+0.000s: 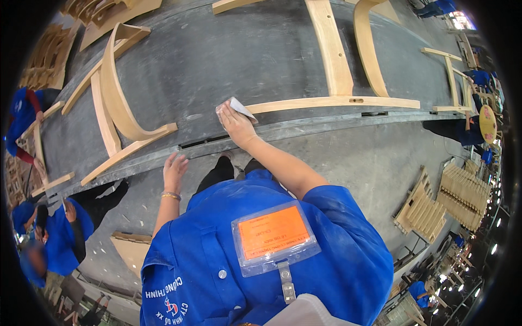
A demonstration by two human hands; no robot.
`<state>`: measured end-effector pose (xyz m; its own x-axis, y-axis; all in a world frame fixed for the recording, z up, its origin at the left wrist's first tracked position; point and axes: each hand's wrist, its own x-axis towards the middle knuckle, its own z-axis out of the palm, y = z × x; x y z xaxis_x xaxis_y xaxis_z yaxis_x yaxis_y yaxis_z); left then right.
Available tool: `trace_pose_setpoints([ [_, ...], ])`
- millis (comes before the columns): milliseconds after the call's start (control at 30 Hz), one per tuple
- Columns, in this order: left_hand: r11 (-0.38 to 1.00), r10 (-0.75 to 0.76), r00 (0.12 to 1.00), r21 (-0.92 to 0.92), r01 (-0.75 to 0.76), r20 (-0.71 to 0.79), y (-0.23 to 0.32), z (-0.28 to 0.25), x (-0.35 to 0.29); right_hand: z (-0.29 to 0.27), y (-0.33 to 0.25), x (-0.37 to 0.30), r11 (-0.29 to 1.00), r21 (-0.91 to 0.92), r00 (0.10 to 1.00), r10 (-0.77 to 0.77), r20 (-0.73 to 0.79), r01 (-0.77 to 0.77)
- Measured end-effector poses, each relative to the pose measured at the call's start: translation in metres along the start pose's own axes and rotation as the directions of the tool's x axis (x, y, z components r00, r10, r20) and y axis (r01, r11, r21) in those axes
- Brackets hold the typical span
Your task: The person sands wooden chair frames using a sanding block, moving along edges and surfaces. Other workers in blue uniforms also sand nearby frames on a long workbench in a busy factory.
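Observation:
My right hand [237, 126] presses a folded sheet of sandpaper [243, 108], pale on its back, at the left end of a light wooden rail [315, 103]. That rail lies along the near edge of the grey table and has a slot toward its right part. A flat board with round holes [333, 54] and a curved wooden piece [368, 51] run away from it, making one frame. My left hand [174, 169] hovers off the table's near edge, empty, its fingers loosely bent and apart.
Another curved wooden frame [117, 103] lies on the table [217, 60] at left. Co-workers in blue stand at the far left [65, 233] and far right [473, 130], beside more frames. Slatted wooden parts [462, 195] are stacked on the floor at right.

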<state>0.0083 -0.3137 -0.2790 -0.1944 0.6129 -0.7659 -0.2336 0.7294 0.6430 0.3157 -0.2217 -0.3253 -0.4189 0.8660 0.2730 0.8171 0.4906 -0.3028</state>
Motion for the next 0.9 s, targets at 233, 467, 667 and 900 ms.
trace_pose_setpoints([
  [233, 1.000, 0.004, 0.999, -0.029, -0.005, -0.042, -0.014, 0.004, 0.024, -0.106, 0.098, -0.067, 1.000, -0.026, 0.996, 0.005, -0.087, -0.008],
  [467, 0.999, 0.047, 0.999, -0.020, -0.047, -0.019, -0.022, 0.094, 0.038, -0.260, 0.271, -0.152, 0.935, -0.252, 0.929, 0.156, -0.336, -0.248],
  [667, 0.987, 0.161, 0.987, 0.030, -0.161, -0.005, -0.032, 0.151, 0.047, -0.395, 0.392, -0.199, 0.740, -0.295, 0.771, 0.452, -0.448, -0.605],
  [900, 0.978, 0.196, 0.980, -0.070, -0.197, -0.020, -0.041, 0.165, 0.049, -0.346, 0.357, -0.197, 0.745, -0.310, 0.768, 0.401, -0.499, -0.591],
])
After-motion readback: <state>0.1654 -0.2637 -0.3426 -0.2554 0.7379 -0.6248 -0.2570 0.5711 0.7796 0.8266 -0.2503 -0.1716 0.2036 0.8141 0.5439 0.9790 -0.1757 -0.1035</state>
